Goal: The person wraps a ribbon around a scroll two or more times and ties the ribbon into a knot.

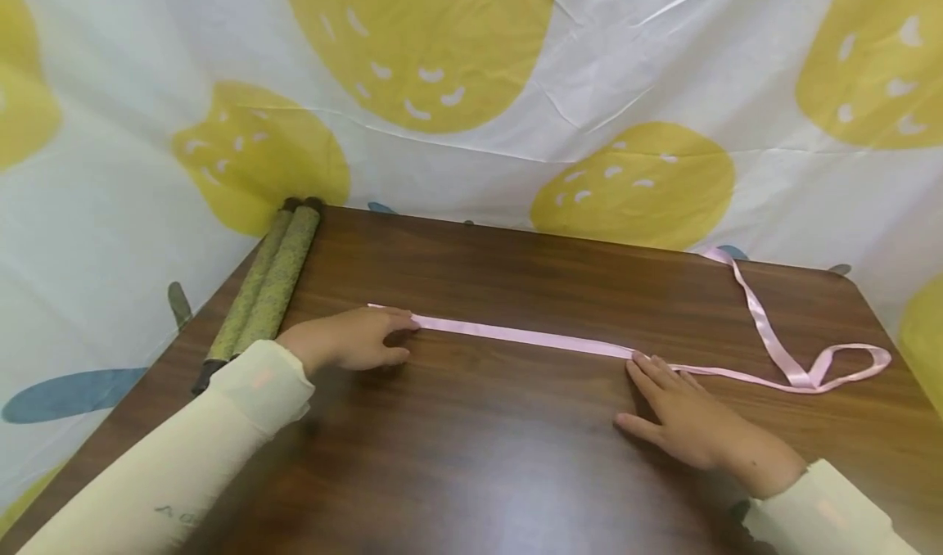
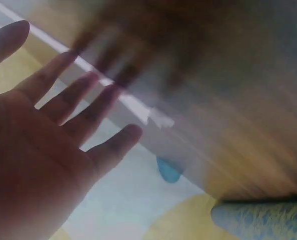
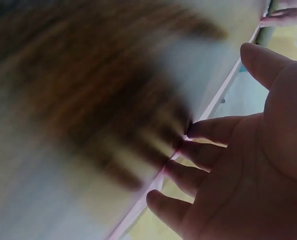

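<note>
A pink satin ribbon (image 1: 516, 338) runs in a straight line across the wooden table between the two hands. At its left end, the left hand (image 1: 349, 338) touches it with fingertips, and a short tip pokes out beyond them. The right hand (image 1: 688, 416) rests its fingertips on the ribbon farther right. In the left wrist view the left hand's fingers (image 2: 83, 112) are extended and spread at the ribbon (image 2: 133, 107). The right wrist view likewise has the right hand's fingers (image 3: 213, 130) straight, tips at the ribbon (image 3: 221, 92). Past the right hand, the ribbon loops and folds back.
Two green patterned rolls with dark ends (image 1: 276, 277) lie side by side along the table's left edge, close to the left forearm. A white curtain with yellow fruit prints (image 1: 471, 154) stands behind the wooden table (image 1: 457, 448). The ribbon's far end reaches the back edge.
</note>
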The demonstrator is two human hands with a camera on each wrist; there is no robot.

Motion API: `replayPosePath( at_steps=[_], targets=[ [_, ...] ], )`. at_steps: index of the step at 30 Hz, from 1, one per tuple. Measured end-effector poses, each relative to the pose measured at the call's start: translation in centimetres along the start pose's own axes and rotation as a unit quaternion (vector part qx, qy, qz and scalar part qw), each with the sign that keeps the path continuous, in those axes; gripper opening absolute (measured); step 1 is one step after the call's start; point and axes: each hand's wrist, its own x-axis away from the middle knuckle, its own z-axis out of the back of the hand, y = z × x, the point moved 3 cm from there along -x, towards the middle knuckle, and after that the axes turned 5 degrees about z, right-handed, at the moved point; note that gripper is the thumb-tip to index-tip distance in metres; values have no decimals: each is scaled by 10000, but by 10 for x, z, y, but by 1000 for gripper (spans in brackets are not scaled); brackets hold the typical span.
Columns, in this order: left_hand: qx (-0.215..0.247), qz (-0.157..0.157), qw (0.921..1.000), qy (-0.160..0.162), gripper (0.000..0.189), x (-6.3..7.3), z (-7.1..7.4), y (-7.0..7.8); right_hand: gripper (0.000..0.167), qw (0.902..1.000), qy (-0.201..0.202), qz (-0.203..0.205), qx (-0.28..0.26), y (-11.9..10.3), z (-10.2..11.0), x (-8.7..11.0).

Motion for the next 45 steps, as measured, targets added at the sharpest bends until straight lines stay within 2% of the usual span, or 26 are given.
replayPosePath(
  at_steps=[2, 3, 6, 9, 12, 17, 22, 31, 35, 41, 45],
  targets=[
    [-63, 181, 9994, 272, 54, 0, 9, -5, 85, 10000, -20, -44, -16, 0, -2, 1],
    [-134, 382, 9981, 458, 54, 1, 15, -10, 86, 10000, -26, -71, -12, 0, -2, 1],
    [-346, 1292, 9863, 964, 60, 5, 34, -36, 89, 9999, -61, -151, 40, -2, -4, 0],
    [-266, 2253, 9687, 1009, 69, 13, 49, -70, 89, 9997, -104, -188, 73, -4, -6, -1],
    [-85, 2705, 9592, 815, 78, 21, 56, -100, 89, 9997, -111, -202, 111, -4, -6, -1],
    [147, 2665, 9627, 454, 90, 35, 50, -132, 88, 9996, -103, -206, 178, -3, -8, 0],
    [279, 2624, 9646, 13, 97, 47, 39, -147, 89, 9996, -148, -195, 158, -4, -10, 1],
    [408, 2652, 9622, -477, 118, 55, 31, -156, 88, 9990, -266, -306, 203, -5, -10, 0],
    [363, 2542, 9655, -436, 122, 56, 30, -159, 88, 9987, -317, -331, 209, -6, -7, -2],
    [317, 2471, 9677, -387, 114, 52, 31, -160, 88, 9984, -382, -351, 223, -5, -4, -5],
    [563, 2393, 9687, -336, 113, 49, 28, -156, 87, 9982, -396, -343, 290, -4, -3, -5]
  ],
)
